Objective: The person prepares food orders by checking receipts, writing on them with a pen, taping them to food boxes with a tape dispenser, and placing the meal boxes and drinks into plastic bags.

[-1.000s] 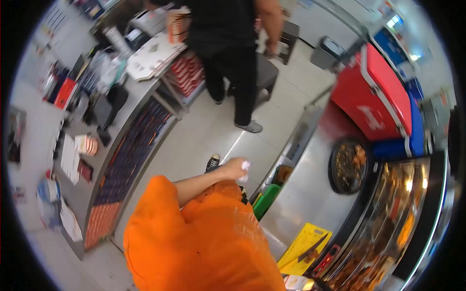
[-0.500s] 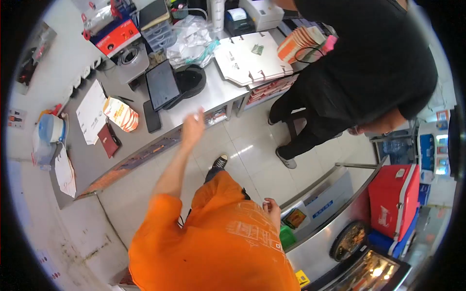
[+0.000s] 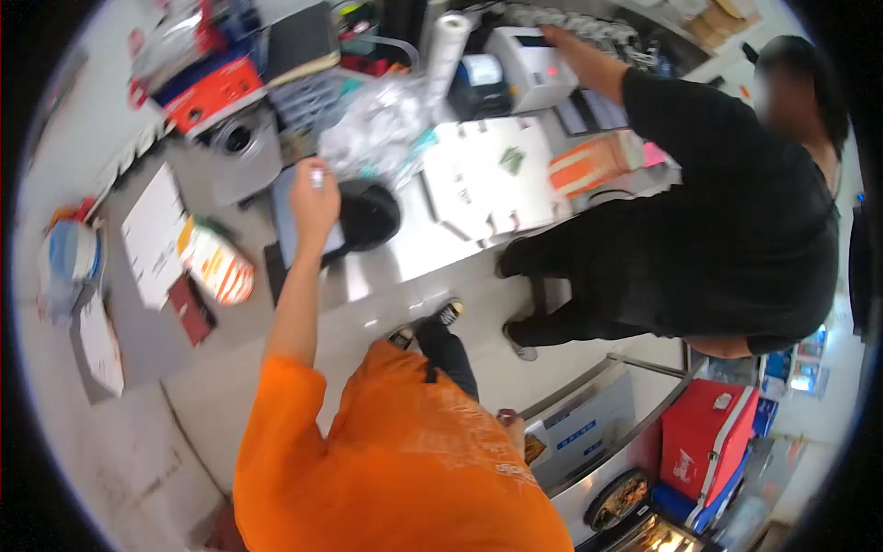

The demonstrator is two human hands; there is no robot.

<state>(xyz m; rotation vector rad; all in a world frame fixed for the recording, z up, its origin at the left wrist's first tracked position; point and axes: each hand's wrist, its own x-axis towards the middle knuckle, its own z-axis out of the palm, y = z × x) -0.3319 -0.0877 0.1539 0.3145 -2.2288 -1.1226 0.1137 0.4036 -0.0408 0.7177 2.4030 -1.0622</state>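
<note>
My left hand (image 3: 315, 204) is over the tablet (image 3: 286, 216) on the counter, covering part of its screen. Its fingers are curled closed, and a small pale spot shows at them, too blurred to name. Right beside the tablet lies a black cap (image 3: 372, 213). A dark phone (image 3: 274, 273) is partly hidden beneath the tablet's near left edge. Low at my side hangs my right hand (image 3: 511, 423), near the metal-edged counter; blur and its small size hide how the fingers are held.
A co-worker in black (image 3: 708, 221) stands at right, one hand on a white printer (image 3: 533, 74). Flat white boxes (image 3: 483, 179), crumpled plastic bags (image 3: 377, 129), a paper cup (image 3: 216, 262) and a dark red booklet (image 3: 190, 311) lie on the counter. A red cooler box (image 3: 704, 442) stands lower right.
My left hand has moved from beyond the counter's front edge up and left onto the tablet. The co-worker has turned and now reaches to the white printer. My view has shifted.
</note>
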